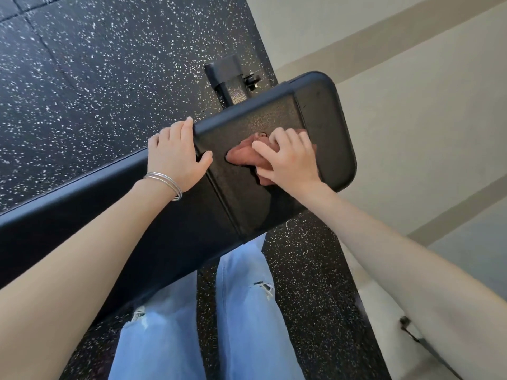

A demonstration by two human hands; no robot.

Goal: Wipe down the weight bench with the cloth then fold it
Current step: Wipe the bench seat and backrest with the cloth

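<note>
Nearest the camera: blue ripped jeans [170, 346], person standing over black speckled rubber flooring [82, 64].

Both forearms are reaching forward to the weight bench [323, 111], a black padded bench running diagonally across the view.

Left hand [175, 157], thin bangles [167, 182] at the wrist, is bracing the bench's far edge: fingers curling over the edge, thumb lying on the top surface. It is clamped on the bench pad, no cloth in it.

Right hand [288, 157] is pressing a bunched reddish-brown cloth [244, 156] flat against the end pad, fingers spread and bent down over it. The cloth is lying on the pad top, just beside the left thumb, not touching it.

Farther: the bench's metal support post [233, 86], then a beige wall [411, 78].

Judgement: wiping is under way, folding not yet begun.

Risks: the cloth is wadded, so little of it is meeting the pad, and streaks or missed strips are likely. The long pad toward the left may be getting skipped. Loose grip could let the cloth slip off the end.
</note>
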